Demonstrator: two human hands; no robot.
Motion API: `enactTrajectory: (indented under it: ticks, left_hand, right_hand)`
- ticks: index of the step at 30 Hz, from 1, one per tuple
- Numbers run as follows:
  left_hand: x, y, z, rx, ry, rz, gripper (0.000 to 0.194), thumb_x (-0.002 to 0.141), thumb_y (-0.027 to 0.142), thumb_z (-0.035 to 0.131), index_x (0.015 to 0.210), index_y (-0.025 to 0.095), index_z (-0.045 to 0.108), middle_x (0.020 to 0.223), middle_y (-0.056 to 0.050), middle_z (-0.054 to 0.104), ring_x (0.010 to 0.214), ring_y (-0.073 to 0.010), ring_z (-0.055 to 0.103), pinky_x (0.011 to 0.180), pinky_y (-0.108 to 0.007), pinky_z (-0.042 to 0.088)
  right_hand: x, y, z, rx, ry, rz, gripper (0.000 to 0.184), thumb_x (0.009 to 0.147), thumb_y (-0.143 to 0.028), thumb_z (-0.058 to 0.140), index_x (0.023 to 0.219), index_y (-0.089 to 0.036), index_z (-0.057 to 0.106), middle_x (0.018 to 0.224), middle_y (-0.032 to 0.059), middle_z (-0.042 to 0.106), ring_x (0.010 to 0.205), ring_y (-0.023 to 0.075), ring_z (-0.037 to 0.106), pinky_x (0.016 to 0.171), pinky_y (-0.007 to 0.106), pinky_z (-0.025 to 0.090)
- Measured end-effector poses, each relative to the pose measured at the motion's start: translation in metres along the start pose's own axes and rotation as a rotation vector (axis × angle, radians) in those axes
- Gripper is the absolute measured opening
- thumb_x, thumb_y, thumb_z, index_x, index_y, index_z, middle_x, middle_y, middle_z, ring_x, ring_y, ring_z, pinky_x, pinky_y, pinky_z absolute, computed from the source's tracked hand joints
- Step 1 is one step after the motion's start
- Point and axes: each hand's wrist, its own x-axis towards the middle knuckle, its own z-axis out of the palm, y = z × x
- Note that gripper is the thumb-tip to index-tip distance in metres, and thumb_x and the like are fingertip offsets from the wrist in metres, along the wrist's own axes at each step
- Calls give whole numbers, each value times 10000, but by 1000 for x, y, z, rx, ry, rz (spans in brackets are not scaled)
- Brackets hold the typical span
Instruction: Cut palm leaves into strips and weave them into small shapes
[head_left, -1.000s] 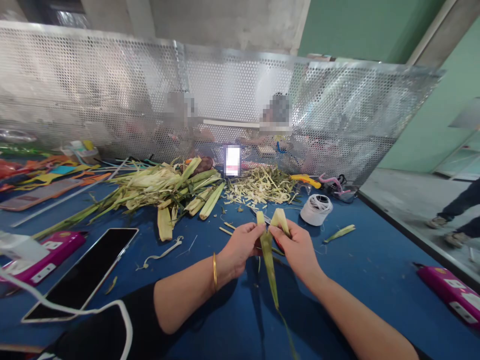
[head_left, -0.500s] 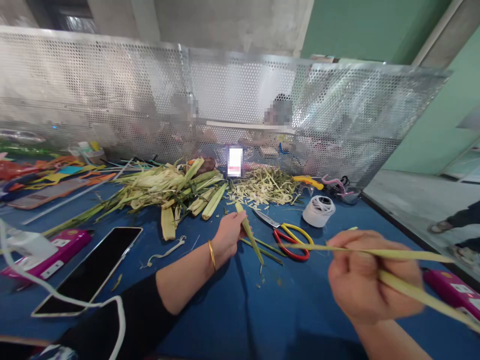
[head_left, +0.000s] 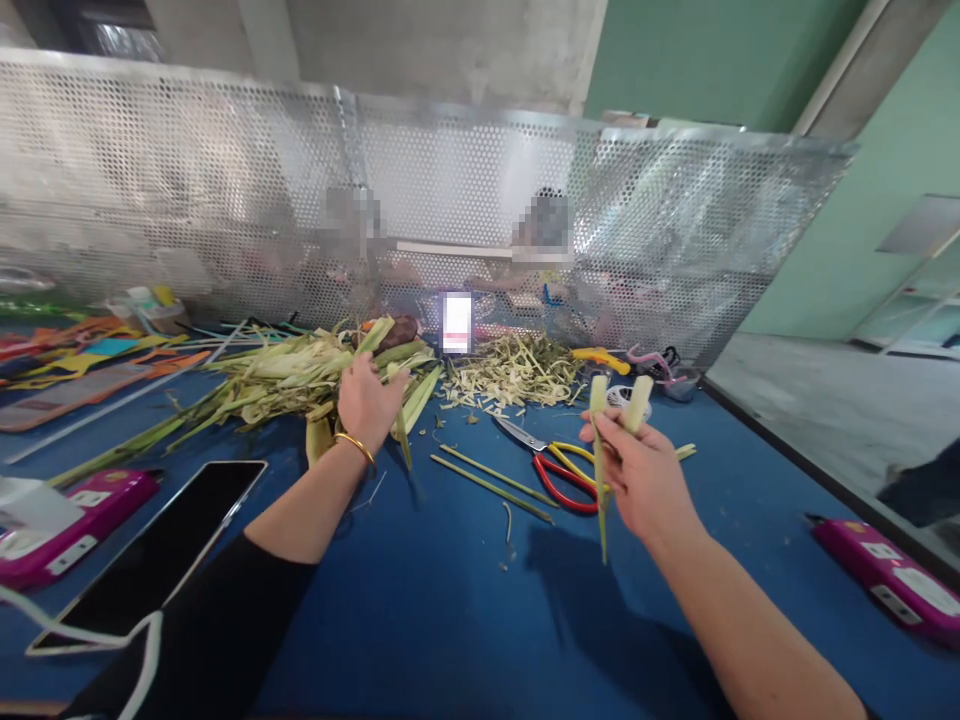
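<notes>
My left hand (head_left: 369,402), with a gold bangle at the wrist, is over the right part of a pile of pale green husk-like leaves (head_left: 292,365). A short tapered leaf piece (head_left: 403,438) hangs below its thumb, seemingly pinched; the fingertips are partly hidden. My right hand (head_left: 649,475) is raised over the table's right side, its fingers closed on a split leaf strip (head_left: 599,450) with two pale ends up and a narrow tip hanging down. Scissors (head_left: 574,480) with red and yellow handles lie open behind that strip. Two thin green stalks (head_left: 491,487) lie beside them.
Leaf scraps (head_left: 517,375) are heaped at the back. A white string spool (head_left: 619,396) is partly hidden behind the leaf strip. A phone (head_left: 150,555) and a magenta power strip (head_left: 112,510) lie left; another power strip (head_left: 885,575) lies right. A perforated metal screen (head_left: 450,170) stands behind.
My hands parted from the middle; my right hand pulled a strip far right, then came back inward. My left hand moved left to the leaf pile with the short piece. The scissors came into view.
</notes>
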Motion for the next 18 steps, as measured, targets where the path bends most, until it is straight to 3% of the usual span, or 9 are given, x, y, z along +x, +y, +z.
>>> enactTrajectory:
  ticks: [1, 2, 3, 4, 6, 7, 9, 12, 18]
  left_hand:
    - [-5, 5, -1, 28, 61, 126, 346, 649, 226, 678, 990, 172, 648, 992, -83, 643, 1001, -252, 541, 852, -324, 409]
    - [-15, 11, 0, 0, 36, 204, 336, 694, 230, 639, 1026, 179, 647, 1030, -88, 633, 997, -238, 539, 863, -321, 405]
    - [-28, 18, 1, -75, -62, 227, 268, 737, 255, 604, 988, 185, 665, 983, -78, 639, 933, -214, 552, 832, -304, 417]
    - [-42, 25, 3, -183, -239, 199, 205, 765, 284, 578, 908, 183, 685, 896, -63, 646, 838, -187, 562, 770, -281, 432]
    - [-73, 38, 8, -381, -711, 37, 219, 771, 351, 577, 800, 172, 699, 721, -38, 616, 674, -149, 536, 627, -242, 425]
    - [-87, 42, 9, -464, -870, -47, 246, 765, 387, 587, 778, 168, 699, 667, -25, 587, 623, -134, 508, 571, -229, 403]
    - [-105, 45, 11, -569, -1037, -138, 268, 757, 420, 603, 687, 170, 671, 586, 10, 517, 548, -97, 436, 524, -207, 358]
    - [-114, 43, 12, -634, -1078, -202, 300, 751, 424, 618, 591, 171, 605, 531, 40, 444, 506, -76, 371, 503, -200, 317]
    - [-113, 39, 14, -657, -1047, -362, 261, 718, 406, 652, 696, 147, 647, 537, 40, 457, 496, -67, 379, 502, -206, 297]
  right_hand:
    - [-2, 2, 3, -26, -16, 36, 336, 596, -419, 757, 766, -150, 649, 558, -27, 598, 303, 6, 224, 291, 184, 109]
    - [-5, 4, 6, -53, -42, 71, 348, 603, -440, 747, 771, -151, 648, 533, -34, 581, 304, 10, 221, 295, 186, 112]
    - [-7, 6, 8, -80, -77, 103, 355, 615, -459, 732, 772, -153, 644, 509, -39, 561, 307, 17, 221, 300, 189, 119]
    - [-10, 7, 11, -105, -115, 129, 359, 627, -475, 717, 771, -155, 640, 490, -44, 545, 312, 23, 222, 306, 192, 127]
    - [-14, 11, 16, -146, -182, 154, 359, 645, -495, 696, 760, -161, 628, 474, -47, 527, 325, 33, 228, 323, 198, 138]
    - [-16, 12, 18, -166, -211, 158, 356, 650, -500, 692, 736, -163, 619, 468, -50, 517, 334, 35, 228, 331, 199, 138]
    - [-18, 15, 21, -205, -271, 168, 356, 661, -508, 683, 654, -163, 595, 427, -66, 456, 344, 34, 212, 346, 201, 126]
    - [-20, 19, 23, -230, -359, 214, 368, 683, -499, 668, 568, -169, 553, 384, -83, 369, 344, 38, 207, 356, 206, 122]
    - [-23, 20, 26, -197, -448, 240, 348, 703, -489, 654, 597, -171, 560, 420, -67, 444, 348, 36, 205, 366, 210, 120]
